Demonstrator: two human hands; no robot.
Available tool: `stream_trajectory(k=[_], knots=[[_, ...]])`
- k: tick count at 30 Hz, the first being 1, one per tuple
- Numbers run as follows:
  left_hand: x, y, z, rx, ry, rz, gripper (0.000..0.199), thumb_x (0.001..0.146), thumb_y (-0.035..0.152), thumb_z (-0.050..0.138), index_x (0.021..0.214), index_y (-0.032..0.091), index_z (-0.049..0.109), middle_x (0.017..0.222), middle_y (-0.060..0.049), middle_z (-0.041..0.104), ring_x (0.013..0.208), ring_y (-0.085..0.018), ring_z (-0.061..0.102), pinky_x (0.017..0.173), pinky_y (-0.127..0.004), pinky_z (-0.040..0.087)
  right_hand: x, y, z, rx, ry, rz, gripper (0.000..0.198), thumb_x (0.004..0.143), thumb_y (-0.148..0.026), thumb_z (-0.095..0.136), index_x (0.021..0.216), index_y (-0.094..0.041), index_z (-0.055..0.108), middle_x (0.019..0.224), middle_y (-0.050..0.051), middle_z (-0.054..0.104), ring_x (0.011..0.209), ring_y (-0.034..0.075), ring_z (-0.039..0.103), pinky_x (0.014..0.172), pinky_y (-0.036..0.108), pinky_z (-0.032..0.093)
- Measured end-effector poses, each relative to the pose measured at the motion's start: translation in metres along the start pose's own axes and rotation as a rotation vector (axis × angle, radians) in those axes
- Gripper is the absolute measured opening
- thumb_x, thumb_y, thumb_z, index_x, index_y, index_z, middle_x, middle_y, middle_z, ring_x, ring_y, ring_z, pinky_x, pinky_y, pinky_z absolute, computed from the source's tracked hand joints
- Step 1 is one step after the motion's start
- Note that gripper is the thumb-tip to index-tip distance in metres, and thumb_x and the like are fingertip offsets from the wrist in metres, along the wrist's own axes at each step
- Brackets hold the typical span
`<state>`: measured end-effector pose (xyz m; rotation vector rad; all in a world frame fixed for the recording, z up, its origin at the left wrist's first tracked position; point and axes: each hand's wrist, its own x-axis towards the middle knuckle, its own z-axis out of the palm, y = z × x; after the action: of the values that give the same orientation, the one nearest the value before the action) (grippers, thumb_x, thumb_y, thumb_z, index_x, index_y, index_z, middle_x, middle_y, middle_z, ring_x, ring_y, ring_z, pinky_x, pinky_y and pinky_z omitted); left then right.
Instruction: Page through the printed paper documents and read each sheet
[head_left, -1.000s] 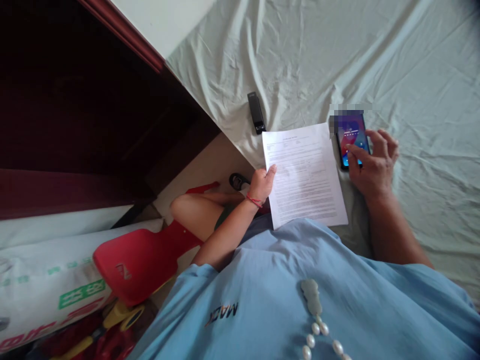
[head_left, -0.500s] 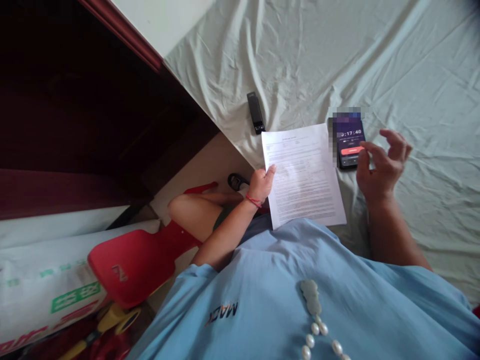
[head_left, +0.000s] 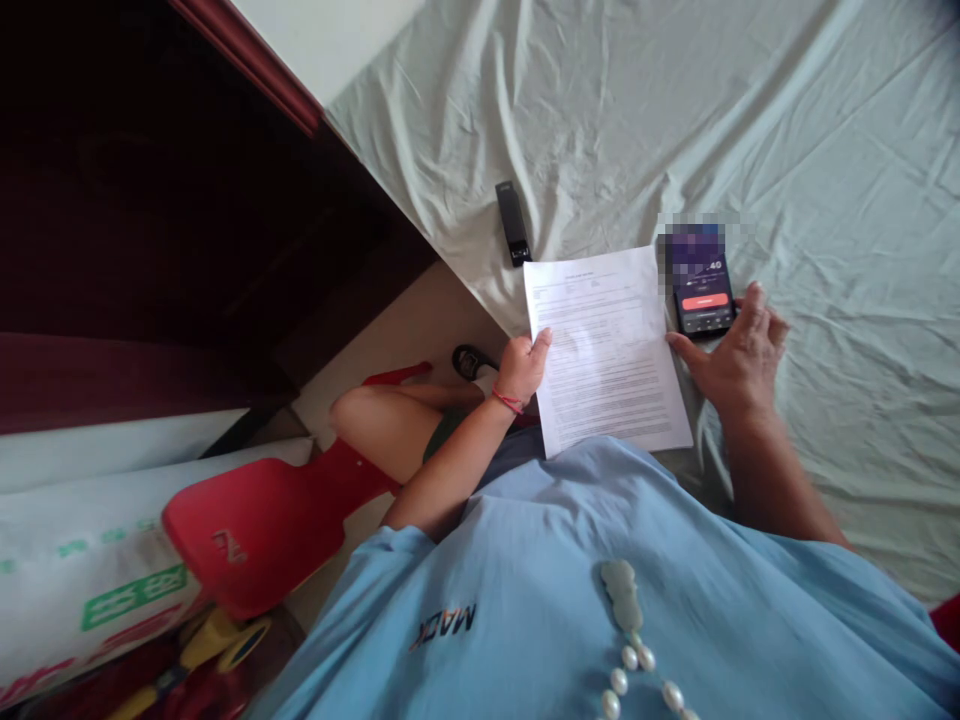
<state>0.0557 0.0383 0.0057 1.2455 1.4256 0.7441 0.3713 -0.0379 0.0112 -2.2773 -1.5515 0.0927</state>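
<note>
My left hand (head_left: 523, 368) pinches the left edge of the printed sheets of paper (head_left: 600, 350), thumb on top and the fingers hidden beneath. The sheets lie across the edge of the cloth, their lower end against my shirt. My right hand (head_left: 742, 360) is open at the lower right of a phone (head_left: 703, 300), holding nothing. Its thumb reaches the right edge of the paper, and its fingers are beside the phone's lower corner. The phone lies face up with its screen lit. Beyond the top left corner of the paper lies a black stapler (head_left: 513, 224).
Wrinkled pale cloth (head_left: 840, 180) covers the surface ahead and to the right. On the left are dark furniture (head_left: 150, 200), a red plastic chair (head_left: 255, 540), a white printed sack (head_left: 60, 540) and a yellow-handled item (head_left: 210, 640).
My right hand has moved from over the phone's screen down toward the paper, its fingers unbending and its thumb coming to the paper's edge. My left hand stays on the paper.
</note>
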Motion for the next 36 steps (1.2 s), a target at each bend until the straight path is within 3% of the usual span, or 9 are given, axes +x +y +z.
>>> stream_trajectory(k=[4, 9, 14, 16, 19, 21, 24, 30, 36], knots=[[0.0, -0.001, -0.001, 0.039, 0.001, 0.025, 0.055, 0.095, 0.061, 0.069, 0.059, 0.02, 0.062, 0.055, 0.0, 0.057, 0.065, -0.019, 0.061, 0.068, -0.031, 0.05, 0.004, -0.008, 0.003, -0.04, -0.023, 0.09, 0.126, 0.072, -0.053, 0.089, 0.171, -0.015, 0.02, 0.158, 0.026, 0.055, 0.142, 0.047, 0.043, 0.12, 0.07, 0.04], [0.001, -0.004, -0.001, 0.068, -0.015, 0.035, 0.054, 0.099, 0.056, 0.066, 0.058, 0.02, 0.061, 0.056, -0.001, 0.059, 0.066, -0.018, 0.062, 0.07, -0.031, 0.051, 0.016, -0.011, 0.005, -0.005, 0.018, 0.146, 0.122, 0.071, -0.05, 0.086, 0.17, -0.014, 0.024, 0.156, 0.024, 0.059, 0.139, 0.046, 0.045, 0.12, 0.068, 0.039], [0.001, -0.005, 0.0, 0.05, -0.015, 0.044, 0.054, 0.099, 0.058, 0.066, 0.061, 0.02, 0.063, 0.058, -0.002, 0.061, 0.069, -0.02, 0.064, 0.072, -0.032, 0.052, 0.039, -0.011, -0.002, -0.058, -0.049, 0.239, 0.129, 0.066, -0.048, 0.091, 0.17, -0.004, 0.028, 0.16, 0.029, 0.054, 0.145, 0.05, 0.041, 0.122, 0.07, 0.034], [0.002, -0.006, 0.0, 0.048, -0.024, 0.056, 0.056, 0.1, 0.059, 0.065, 0.06, 0.02, 0.062, 0.057, -0.001, 0.059, 0.069, -0.02, 0.064, 0.074, -0.032, 0.052, 0.044, -0.02, -0.009, -0.06, -0.022, 0.146, 0.116, 0.07, -0.046, 0.089, 0.166, -0.006, 0.037, 0.162, 0.029, 0.053, 0.146, 0.049, 0.042, 0.124, 0.068, 0.033], [0.003, -0.008, -0.001, 0.047, -0.038, 0.051, 0.057, 0.1, 0.063, 0.063, 0.063, 0.019, 0.065, 0.06, -0.002, 0.062, 0.067, -0.018, 0.062, 0.069, -0.032, 0.05, 0.04, -0.051, -0.021, 0.062, 0.022, -0.176, 0.064, 0.094, -0.042, 0.069, 0.15, -0.015, 0.059, 0.156, 0.022, 0.06, 0.142, 0.04, 0.053, 0.124, 0.061, 0.038], [0.004, -0.01, -0.001, 0.026, -0.04, 0.034, 0.058, 0.098, 0.068, 0.064, 0.068, 0.018, 0.069, 0.065, -0.003, 0.066, 0.065, -0.018, 0.061, 0.065, -0.031, 0.047, 0.034, -0.081, -0.025, 0.175, -0.11, -0.387, 0.038, 0.108, -0.038, 0.049, 0.137, -0.025, 0.069, 0.14, 0.014, 0.072, 0.131, 0.033, 0.063, 0.117, 0.055, 0.046], [0.003, -0.012, 0.0, -0.032, -0.05, 0.032, 0.063, 0.095, 0.075, 0.065, 0.072, 0.017, 0.072, 0.069, -0.006, 0.071, 0.066, -0.019, 0.062, 0.062, -0.031, 0.047, 0.031, -0.12, -0.017, 0.259, -0.345, -0.672, 0.038, 0.111, -0.031, 0.044, 0.132, -0.036, 0.075, 0.135, 0.004, 0.076, 0.129, 0.029, 0.063, 0.111, 0.052, 0.051], [0.003, -0.016, 0.002, -0.125, -0.083, 0.069, 0.08, 0.083, 0.095, 0.06, 0.079, 0.017, 0.075, 0.075, -0.008, 0.074, 0.067, -0.019, 0.063, 0.062, -0.032, 0.047, 0.066, -0.153, 0.023, 0.23, -0.274, -0.686, 0.042, 0.108, -0.024, 0.045, 0.135, -0.022, 0.077, 0.137, 0.014, 0.075, 0.131, 0.036, 0.058, 0.107, 0.055, 0.05], [0.002, -0.012, -0.001, -0.121, -0.075, 0.074, 0.083, 0.079, 0.098, 0.061, 0.078, 0.017, 0.074, 0.074, -0.007, 0.074, 0.069, -0.02, 0.064, 0.066, -0.032, 0.049, 0.084, -0.162, 0.038, 0.328, -0.219, -0.719, 0.043, 0.108, -0.024, 0.047, 0.14, -0.023, 0.075, 0.14, 0.014, 0.075, 0.138, 0.039, 0.056, 0.109, 0.061, 0.047]])
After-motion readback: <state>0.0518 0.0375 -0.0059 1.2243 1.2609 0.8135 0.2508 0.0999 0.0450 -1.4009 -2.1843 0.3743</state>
